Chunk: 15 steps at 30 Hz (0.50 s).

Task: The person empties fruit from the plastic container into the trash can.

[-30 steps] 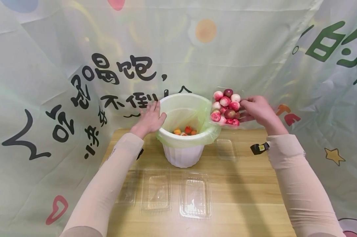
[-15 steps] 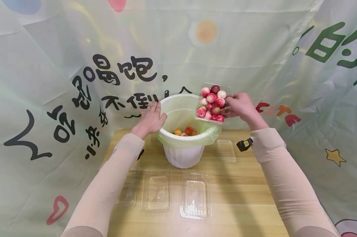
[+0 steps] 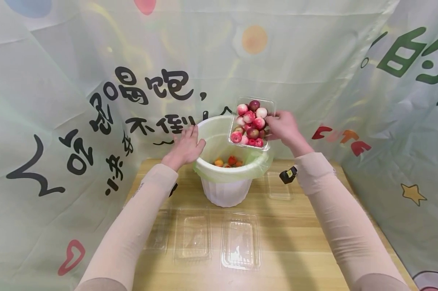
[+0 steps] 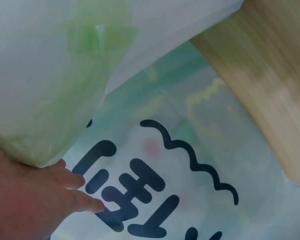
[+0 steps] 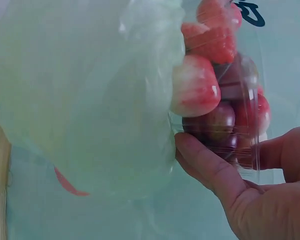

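Observation:
My right hand (image 3: 285,127) grips the right side of a clear plastic container (image 3: 253,148) piled with red-and-white and dark purple fruit (image 3: 251,123). The container tilts over the right rim of a white bin (image 3: 226,190) lined with a pale green bag (image 3: 262,165). In the right wrist view, thumb and fingers pinch the container wall beside the bag (image 5: 90,100). My left hand (image 3: 185,147) rests with extended fingers at the bin's left rim; the left wrist view shows the hand (image 4: 35,200) against the bag. Orange and red fruit (image 3: 232,160) lie inside the bin.
Clear plastic containers stand on the wooden table in front of the bin: one at the left (image 3: 157,232), one in the middle (image 3: 193,238) and one at the right (image 3: 240,242). Another clear piece (image 3: 278,186) lies right of the bin. Printed cloth (image 3: 302,52) hangs behind.
My right hand has carried the container of fruit leftward, from beside the bin to over its right rim. My left hand has stayed at the left rim.

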Each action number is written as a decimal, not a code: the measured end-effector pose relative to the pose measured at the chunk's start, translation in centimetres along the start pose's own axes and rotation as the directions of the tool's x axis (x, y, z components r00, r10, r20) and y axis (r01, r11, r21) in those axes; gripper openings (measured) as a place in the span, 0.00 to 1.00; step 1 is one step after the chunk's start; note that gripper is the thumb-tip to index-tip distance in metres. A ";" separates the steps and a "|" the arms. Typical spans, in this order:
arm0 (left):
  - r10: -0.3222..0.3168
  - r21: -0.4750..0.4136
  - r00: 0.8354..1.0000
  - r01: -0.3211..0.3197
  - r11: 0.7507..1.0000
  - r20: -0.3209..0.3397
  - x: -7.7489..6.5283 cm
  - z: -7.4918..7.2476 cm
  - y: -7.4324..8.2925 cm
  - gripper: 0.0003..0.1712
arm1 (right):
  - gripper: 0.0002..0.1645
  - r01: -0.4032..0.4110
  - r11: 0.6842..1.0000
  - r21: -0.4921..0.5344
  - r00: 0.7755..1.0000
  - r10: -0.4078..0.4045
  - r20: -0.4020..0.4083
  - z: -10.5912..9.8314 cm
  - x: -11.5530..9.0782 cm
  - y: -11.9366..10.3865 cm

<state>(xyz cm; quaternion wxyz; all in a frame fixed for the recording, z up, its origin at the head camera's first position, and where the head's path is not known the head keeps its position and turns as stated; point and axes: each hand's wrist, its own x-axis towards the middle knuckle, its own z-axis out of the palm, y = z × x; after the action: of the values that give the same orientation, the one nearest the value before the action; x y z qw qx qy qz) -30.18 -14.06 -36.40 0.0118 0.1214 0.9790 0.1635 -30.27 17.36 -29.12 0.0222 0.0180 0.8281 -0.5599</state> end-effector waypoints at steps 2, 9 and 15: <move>-0.001 0.002 1.000 0.001 1.000 0.002 -0.1 -0.1 0.0 0.46 | 0.26 0.016 1.000 0.002 1.000 -0.016 -0.014 0.4 0.3 -0.1; -0.002 -0.008 1.000 0.002 1.000 -0.005 -0.2 -0.1 0.0 0.46 | 0.28 0.063 0.998 -0.018 0.995 -0.064 -0.075 2.0 1.2 -0.5; 0.002 -0.012 1.000 -0.002 1.000 0.000 -0.2 -0.1 0.1 0.46 | 0.31 0.100 0.992 -0.079 0.985 -0.110 -0.132 2.8 1.6 -0.6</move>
<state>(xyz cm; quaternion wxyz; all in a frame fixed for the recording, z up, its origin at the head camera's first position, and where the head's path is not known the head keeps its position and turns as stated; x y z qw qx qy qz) -29.96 -14.08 -36.28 0.0122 0.1221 0.9778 0.1696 -31.83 14.53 -29.67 -0.0632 0.0117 0.8471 -0.5275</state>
